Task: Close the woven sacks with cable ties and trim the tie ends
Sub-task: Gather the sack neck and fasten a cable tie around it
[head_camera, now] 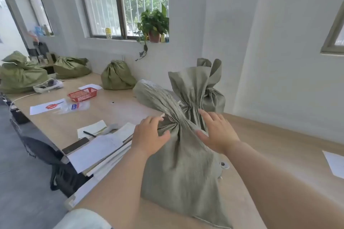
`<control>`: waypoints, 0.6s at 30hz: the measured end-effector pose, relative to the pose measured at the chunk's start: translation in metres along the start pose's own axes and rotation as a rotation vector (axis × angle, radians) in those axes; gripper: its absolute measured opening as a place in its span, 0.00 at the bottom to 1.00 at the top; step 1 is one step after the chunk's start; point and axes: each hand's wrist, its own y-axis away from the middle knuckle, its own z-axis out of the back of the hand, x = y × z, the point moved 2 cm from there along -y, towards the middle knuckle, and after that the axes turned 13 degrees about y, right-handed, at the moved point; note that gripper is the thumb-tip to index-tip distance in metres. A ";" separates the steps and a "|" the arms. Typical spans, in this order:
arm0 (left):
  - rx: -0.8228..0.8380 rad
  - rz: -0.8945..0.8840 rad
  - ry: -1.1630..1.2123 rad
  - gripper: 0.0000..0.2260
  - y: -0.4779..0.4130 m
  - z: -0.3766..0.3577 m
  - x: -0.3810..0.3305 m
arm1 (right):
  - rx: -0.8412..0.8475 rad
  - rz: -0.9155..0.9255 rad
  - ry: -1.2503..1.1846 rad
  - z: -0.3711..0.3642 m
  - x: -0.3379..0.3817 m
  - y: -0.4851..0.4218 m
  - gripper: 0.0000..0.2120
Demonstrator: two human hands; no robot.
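Observation:
A green woven sack stands on the wooden table right in front of me, its neck gathered tight at about mid-height. My left hand rests against the left side of the gathered neck, fingers loosely bent around the folds. My right hand lies flat against the right side, fingers straight. A short white tie end pokes out near my left fingertips. Behind stand a second tied sack and a third. Red-handled scissors and a bag of cable ties lie far left.
More tied green sacks sit along the back of the table. A red basket, papers, a phone and a pen lie to the left. A chair stands beside the table; a sheet lies right.

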 end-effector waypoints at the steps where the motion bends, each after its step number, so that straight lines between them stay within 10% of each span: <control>1: 0.006 -0.018 0.012 0.27 -0.007 0.000 0.006 | 0.007 -0.005 -0.040 -0.004 0.006 -0.008 0.34; 18: 0.272 -0.112 0.144 0.02 -0.070 -0.018 0.028 | 0.092 -0.167 -0.236 -0.054 0.044 -0.048 0.10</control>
